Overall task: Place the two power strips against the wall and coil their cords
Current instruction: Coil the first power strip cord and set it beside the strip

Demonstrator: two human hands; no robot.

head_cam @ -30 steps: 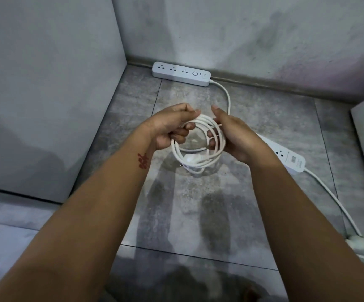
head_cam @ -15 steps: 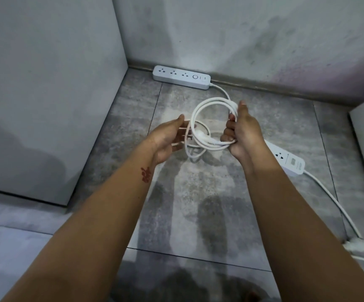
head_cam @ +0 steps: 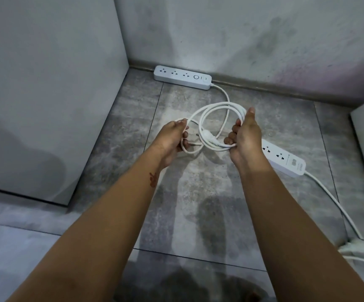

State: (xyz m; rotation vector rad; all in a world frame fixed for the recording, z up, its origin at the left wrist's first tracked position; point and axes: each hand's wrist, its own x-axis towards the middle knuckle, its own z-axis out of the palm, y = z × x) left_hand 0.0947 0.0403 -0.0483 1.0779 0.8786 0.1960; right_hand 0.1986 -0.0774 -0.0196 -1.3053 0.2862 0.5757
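One cord spans left hand and right hand.

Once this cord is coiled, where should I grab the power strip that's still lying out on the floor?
Probably grip the power strip across its narrow sides near mid-length, coming from above: it lies flat, sockets up, long and slim. Its cord leaves the near end, so it should trail behind.

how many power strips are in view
2. The far power strip lies against the back wall; the near power strip lies on the floor, partly behind the right hand.
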